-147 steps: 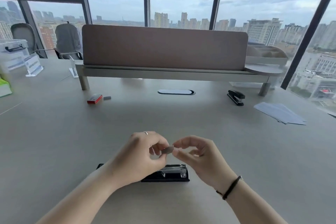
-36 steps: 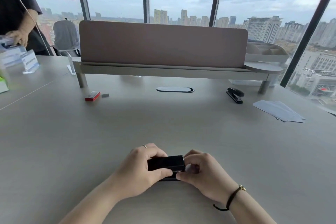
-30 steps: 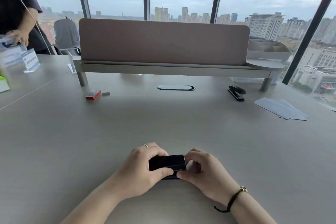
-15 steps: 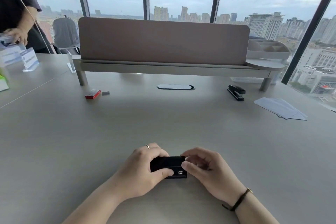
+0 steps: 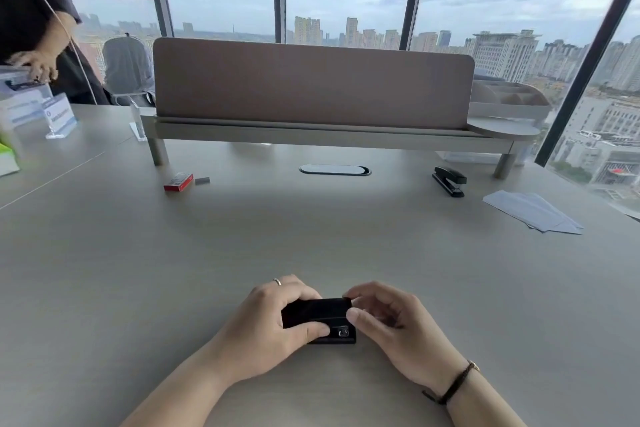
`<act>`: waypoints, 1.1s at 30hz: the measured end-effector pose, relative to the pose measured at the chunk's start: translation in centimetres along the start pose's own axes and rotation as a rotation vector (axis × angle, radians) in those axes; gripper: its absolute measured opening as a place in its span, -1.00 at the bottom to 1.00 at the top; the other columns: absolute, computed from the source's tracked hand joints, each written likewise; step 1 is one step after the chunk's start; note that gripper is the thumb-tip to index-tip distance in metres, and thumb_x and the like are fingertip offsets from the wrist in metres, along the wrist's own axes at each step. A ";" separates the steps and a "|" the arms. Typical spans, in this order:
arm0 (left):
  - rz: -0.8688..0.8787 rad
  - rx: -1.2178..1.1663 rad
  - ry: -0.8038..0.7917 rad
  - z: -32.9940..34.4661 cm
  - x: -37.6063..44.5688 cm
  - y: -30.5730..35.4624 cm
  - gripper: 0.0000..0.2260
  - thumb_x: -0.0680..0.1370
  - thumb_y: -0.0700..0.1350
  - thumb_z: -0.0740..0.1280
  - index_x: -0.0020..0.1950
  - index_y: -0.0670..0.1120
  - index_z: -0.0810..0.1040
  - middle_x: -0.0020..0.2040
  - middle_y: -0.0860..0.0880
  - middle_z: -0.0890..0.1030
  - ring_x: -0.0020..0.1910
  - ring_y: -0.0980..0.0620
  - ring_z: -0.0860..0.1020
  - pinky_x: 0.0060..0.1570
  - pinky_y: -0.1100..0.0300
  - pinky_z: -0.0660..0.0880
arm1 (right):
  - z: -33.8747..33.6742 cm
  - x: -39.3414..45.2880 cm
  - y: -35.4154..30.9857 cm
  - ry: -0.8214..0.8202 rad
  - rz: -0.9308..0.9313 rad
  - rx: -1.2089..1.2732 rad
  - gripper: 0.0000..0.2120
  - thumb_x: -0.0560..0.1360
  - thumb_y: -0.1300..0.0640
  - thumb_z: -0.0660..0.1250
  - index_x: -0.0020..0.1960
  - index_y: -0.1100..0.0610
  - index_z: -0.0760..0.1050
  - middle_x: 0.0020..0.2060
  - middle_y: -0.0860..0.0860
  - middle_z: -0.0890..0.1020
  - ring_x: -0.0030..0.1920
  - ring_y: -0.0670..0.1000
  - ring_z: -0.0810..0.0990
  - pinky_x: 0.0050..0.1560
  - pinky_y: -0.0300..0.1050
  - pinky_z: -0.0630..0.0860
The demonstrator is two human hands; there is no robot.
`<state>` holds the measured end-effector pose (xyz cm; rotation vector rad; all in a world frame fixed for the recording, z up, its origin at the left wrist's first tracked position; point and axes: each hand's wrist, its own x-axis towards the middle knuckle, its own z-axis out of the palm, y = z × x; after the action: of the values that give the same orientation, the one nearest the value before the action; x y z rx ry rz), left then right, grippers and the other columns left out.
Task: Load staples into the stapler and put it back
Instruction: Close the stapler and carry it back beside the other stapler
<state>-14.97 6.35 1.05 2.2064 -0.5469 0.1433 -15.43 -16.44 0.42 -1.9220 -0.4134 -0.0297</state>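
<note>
A small black stapler (image 5: 320, 314) lies on the grey desk (image 5: 242, 236) close in front of me, its top closed down. My left hand (image 5: 266, 326) wraps over its left part, thumb along the front side. My right hand (image 5: 391, 326) touches its right end with thumb and forefinger tips. A red staple box (image 5: 178, 182) and a loose grey strip of staples (image 5: 202, 180) lie far left under the shelf.
A second black stapler (image 5: 449, 181) lies at the far right, with white paper sheets (image 5: 533, 211) beside it. A raised shelf with a brown divider panel (image 5: 311, 83) spans the back. A person's hand (image 5: 34, 62) rests on a clear box at far left.
Earlier my hands held a staple strip above the open stapler; the stapler is now closed under both hands. In the last second my right fingers loosened and shifted to its right end.
</note>
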 end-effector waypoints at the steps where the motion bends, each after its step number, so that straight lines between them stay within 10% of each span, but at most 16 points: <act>1: -0.006 -0.010 -0.008 -0.1 0.0 0.0 -0.82 0.40 0.03 0.54 -0.03 0.11 0.66 -0.08 0.12 0.63 -0.08 0.10 0.60 -0.19 0.33 0.47 | 0.0 0.0 -0.1 -0.003 -0.001 0.002 -0.82 0.43 -0.11 0.40 0.00 -0.09 0.61 -0.21 -0.02 0.72 -0.29 -0.08 0.50 -0.23 -0.17 0.42; 12: -0.153 0.225 0.161 -1.8 -2.1 -0.5 -0.32 0.26 0.26 0.55 0.33 0.27 0.41 0.19 0.28 0.40 0.19 0.22 0.41 0.15 0.24 0.41 | 0.1 -0.4 -0.7 -0.131 0.076 -0.272 -0.83 0.28 0.00 0.55 -0.17 -0.22 0.67 -0.24 -0.20 0.70 -0.18 -0.19 0.60 -0.09 -0.25 0.54; 20: -0.149 0.170 0.111 -1.0 -5.0 0.1 -0.77 0.31 0.12 0.59 -0.25 0.36 0.56 -0.16 0.24 0.66 -0.01 0.38 0.54 -0.12 0.51 0.41 | 1.3 -1.0 -1.1 -0.136 0.010 -0.312 -0.85 0.33 0.03 0.53 -0.10 -0.14 0.71 -0.11 -0.17 0.69 -0.07 -0.11 0.64 -0.02 -0.19 0.58; 33: -0.011 0.257 -0.023 0.2 -2.7 0.0 -0.78 0.44 0.07 0.45 0.06 0.28 0.67 -0.04 0.29 0.71 0.02 0.39 0.57 0.07 0.39 0.51 | 1.9 -1.0 -1.0 -0.013 -0.022 -0.396 -0.88 0.32 0.02 0.52 -0.14 -0.08 0.71 -0.14 -0.16 0.73 -0.04 -0.12 0.60 0.00 -0.34 0.48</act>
<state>-17.46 7.14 0.19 2.4625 -0.5542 0.1916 -17.03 -14.68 0.34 -2.3080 -0.4630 -0.1206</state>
